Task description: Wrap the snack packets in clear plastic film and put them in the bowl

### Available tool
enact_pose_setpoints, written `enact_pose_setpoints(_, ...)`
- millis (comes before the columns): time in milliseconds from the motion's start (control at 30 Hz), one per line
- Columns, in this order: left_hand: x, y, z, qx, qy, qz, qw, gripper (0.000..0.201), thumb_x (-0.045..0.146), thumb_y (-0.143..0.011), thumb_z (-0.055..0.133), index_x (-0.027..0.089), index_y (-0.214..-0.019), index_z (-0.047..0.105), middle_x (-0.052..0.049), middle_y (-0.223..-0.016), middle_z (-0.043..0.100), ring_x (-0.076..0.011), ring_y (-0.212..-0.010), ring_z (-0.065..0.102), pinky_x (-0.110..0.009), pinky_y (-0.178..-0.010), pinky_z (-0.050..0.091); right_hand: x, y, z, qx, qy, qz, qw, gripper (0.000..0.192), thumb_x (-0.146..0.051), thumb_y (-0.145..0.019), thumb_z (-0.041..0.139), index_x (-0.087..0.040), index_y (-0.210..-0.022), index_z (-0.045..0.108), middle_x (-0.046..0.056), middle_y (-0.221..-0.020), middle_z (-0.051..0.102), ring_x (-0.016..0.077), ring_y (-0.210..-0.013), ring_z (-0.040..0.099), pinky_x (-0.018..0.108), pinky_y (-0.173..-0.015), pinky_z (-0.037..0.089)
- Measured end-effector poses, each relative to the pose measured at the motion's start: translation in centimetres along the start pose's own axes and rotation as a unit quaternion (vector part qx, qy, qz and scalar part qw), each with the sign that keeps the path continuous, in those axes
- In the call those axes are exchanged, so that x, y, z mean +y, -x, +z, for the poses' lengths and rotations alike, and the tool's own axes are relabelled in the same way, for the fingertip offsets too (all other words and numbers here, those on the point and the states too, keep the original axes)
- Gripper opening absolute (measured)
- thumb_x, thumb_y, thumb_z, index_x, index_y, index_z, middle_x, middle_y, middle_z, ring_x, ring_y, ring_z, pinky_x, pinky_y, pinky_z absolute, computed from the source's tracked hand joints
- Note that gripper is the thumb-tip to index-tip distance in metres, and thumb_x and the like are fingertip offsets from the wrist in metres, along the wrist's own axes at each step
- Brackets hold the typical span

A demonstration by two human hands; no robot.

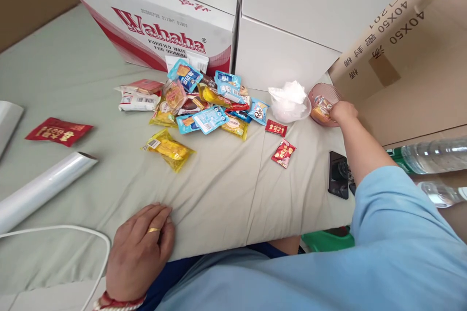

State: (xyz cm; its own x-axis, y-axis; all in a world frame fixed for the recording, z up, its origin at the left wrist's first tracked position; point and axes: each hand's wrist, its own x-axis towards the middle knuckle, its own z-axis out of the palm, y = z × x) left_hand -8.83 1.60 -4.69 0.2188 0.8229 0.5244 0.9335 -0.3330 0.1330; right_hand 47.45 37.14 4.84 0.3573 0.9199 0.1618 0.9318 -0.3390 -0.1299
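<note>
My right hand (344,112) reaches into a pinkish clear bowl (316,91) at the back right. Its fingers close on the edge of a wrapped snack packet (321,105) inside the bowl; the fingertips are partly hidden. My left hand (140,248) lies palm down at the table's front edge, fingers loosely together and holding nothing. Beside the bowl stands a whitish clear bowl (295,115) with crumpled white plastic (290,93) in it. Two small red packets (276,128) lie in front of that. A pile of wrapped snacks (204,102) spreads across the back middle.
A Wahaha carton (153,24), white boxes (288,51) and a brown carton (397,58) line the back and right. A black phone-like object (338,175) lies near the right edge. Leftward are a red packet (58,131), a plastic roll (47,189) and a white cable (73,227).
</note>
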Motion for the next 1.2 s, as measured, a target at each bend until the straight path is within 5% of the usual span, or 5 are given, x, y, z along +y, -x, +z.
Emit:
enact_pose_setpoints(333, 0.0, 0.2, 0.2, 0.002, 0.004, -0.002, 1.0, 0.024, 0.011, -0.089, 0.065, 0.014, -0.112, 0.064, -0.015, -0.107, 0.073, -0.0326, -0.102, 0.071, -0.046, -0.091, 0.055, -10.1, 3.1, -0.7, 0.01, -0.176, -0.197, 0.964, 0.025, -0.033, -0.086, 0.062, -0.018, -0.101, 0.076, 0.009, -0.103, 0.074, 0.0223, -0.089, 0.065, 0.035, -0.086, 0.052)
enact_pose_setpoints(467, 0.0, 0.5, 0.2, 0.002, 0.007, -0.011, 1.0, 0.023, 0.012, -0.09, 0.063, 0.016, -0.113, 0.064, -0.014, -0.109, 0.073, -0.0311, -0.104, 0.07, -0.045, -0.092, 0.054, -12.2, 3.8, 0.7, -0.072, -0.131, -0.153, 0.977, 0.015, -0.024, -0.077, 0.07, -0.018, -0.09, 0.074, 0.008, -0.089, 0.074, 0.0222, -0.083, 0.064, 0.035, -0.083, 0.051)
enact_pose_setpoints(700, 0.1, 1.1, 0.4, -0.004, 0.035, -0.029, 0.999, 0.026, 0.013, -0.09, 0.061, 0.017, -0.116, 0.066, -0.014, -0.112, 0.073, -0.0313, -0.11, 0.069, -0.045, -0.095, 0.053, -12.1, 5.8, -1.7, 0.013, -0.322, -0.055, 0.945, 0.008, -0.019, -0.078, 0.065, -0.017, -0.086, 0.067, 0.001, -0.075, 0.064, 0.0154, -0.072, 0.057, 0.028, -0.069, 0.046)
enact_pose_setpoints(933, 0.3, 1.2, -0.3, 0.09, 0.152, -0.063, 0.982, 0.022, 0.008, -0.09, 0.061, 0.02, -0.107, 0.068, -0.011, -0.105, 0.072, -0.0256, -0.104, 0.068, -0.041, -0.093, 0.055, -11.4, 12.9, -7.0, -0.073, -0.586, -0.001, 0.807, 0.024, -0.021, -0.07, 0.077, -0.021, -0.075, 0.053, -0.005, -0.065, 0.048, 0.0089, -0.056, 0.041, 0.021, -0.049, 0.031)
enact_pose_setpoints(1200, 6.6, -2.3, -1.3, 0.028, 0.436, -0.166, 0.884, 0.027, 0.032, -0.092, 0.072, 0.023, -0.116, 0.067, -0.009, -0.111, 0.067, -0.0207, -0.099, 0.065, -0.035, -0.085, 0.055, -16.1, 35.4, -2.3, -0.357, -0.696, 0.057, 0.621, 0.037, -0.039, -0.062, 0.095, -0.021, -0.082, 0.069, -0.005, -0.064, 0.051, 0.0065, -0.053, 0.036, 0.017, -0.042, 0.029)
